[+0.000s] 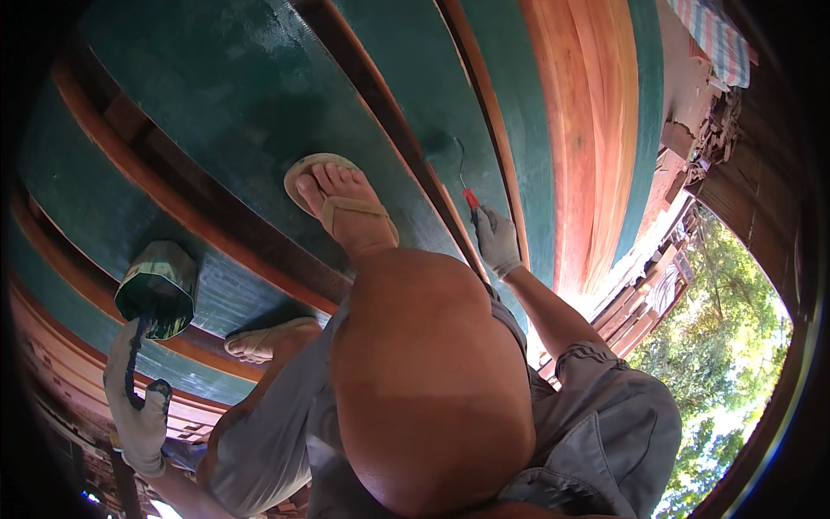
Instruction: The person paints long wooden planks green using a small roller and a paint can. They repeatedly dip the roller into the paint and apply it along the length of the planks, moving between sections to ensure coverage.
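Observation:
My left hand (pixel 138 398), in a whitish glove with dark paint along the thumb and fingers, reaches to the near rim of a paint bucket (pixel 160 259). Its fingers hook onto the rim while the thumb stands away. Dark green paint coats the inside of the bucket, whose mouth tilts toward me. On the right, my gloved right hand (pixel 497 240) is closed around the red handle of a small paint roller (pixel 469 197). The roller's bent wire runs up to a dark head that blends with the green-painted boards (pixel 424 78); contact there is hard to make out.
Brown wooden ribs (pixel 380 112) and dark gaps run between the green boards. My sandalled foot (pixel 341 195) stands on one board, my other foot (pixel 272 337) lower left. Bare orange-brown planks (pixel 592 130) lie right, with stacked timber (pixel 644 303) and a striped cloth (pixel 716 39) beyond.

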`<state>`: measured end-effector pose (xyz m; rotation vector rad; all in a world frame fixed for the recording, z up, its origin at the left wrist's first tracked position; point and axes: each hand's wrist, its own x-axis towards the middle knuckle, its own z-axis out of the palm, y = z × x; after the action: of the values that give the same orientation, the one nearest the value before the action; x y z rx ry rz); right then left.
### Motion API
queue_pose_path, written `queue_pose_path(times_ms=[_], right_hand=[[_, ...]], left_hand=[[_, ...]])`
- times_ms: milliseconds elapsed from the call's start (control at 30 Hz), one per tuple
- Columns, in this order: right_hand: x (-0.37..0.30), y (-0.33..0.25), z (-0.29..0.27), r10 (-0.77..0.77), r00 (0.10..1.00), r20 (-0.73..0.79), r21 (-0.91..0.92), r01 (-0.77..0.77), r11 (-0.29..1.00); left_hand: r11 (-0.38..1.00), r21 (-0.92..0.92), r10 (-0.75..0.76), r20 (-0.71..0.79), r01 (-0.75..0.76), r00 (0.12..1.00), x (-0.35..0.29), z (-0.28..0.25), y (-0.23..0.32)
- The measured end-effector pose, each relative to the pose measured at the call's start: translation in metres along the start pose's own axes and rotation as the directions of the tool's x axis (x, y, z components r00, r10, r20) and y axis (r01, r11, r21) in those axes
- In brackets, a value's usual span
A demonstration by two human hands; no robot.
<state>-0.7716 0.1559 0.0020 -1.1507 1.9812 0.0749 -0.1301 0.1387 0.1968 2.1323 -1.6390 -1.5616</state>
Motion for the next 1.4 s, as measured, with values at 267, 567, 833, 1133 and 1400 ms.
queue_pose_path(times_ms=[267,567,833,1133,1400], right_hand=[[0.072,-0.116,0.017,-0.191,0.976,-0.104,0.022,0.194,0.981],[0.025,-0.060,-0.005,-0.085,0.996,-0.029,-0.168,0.079,0.983],[0.084,-0.130,-0.005,-0.331,0.936,-0.118,-0.191,0.306,0.933],[0.260,-0.393,-0.010,-0.708,0.520,-0.478,-0.366,0.615,0.698],[0.348,-0.521,0.013,-0.790,0.385,-0.477,-0.573,0.546,0.611]], left_hand=[[1.000,0.015,0.009,-0.014,-0.009,1.000,0.002,-0.003,0.008],[0.995,-0.090,-0.052,-0.062,0.046,0.997,-0.006,-0.001,0.002],[0.994,-0.108,-0.017,-0.070,0.009,0.997,0.012,-0.004,0.009],[0.981,-0.192,-0.010,-0.151,-0.019,0.988,0.017,-0.007,0.014],[0.971,-0.230,-0.095,-0.109,0.068,0.989,0.031,-0.004,-0.004]])
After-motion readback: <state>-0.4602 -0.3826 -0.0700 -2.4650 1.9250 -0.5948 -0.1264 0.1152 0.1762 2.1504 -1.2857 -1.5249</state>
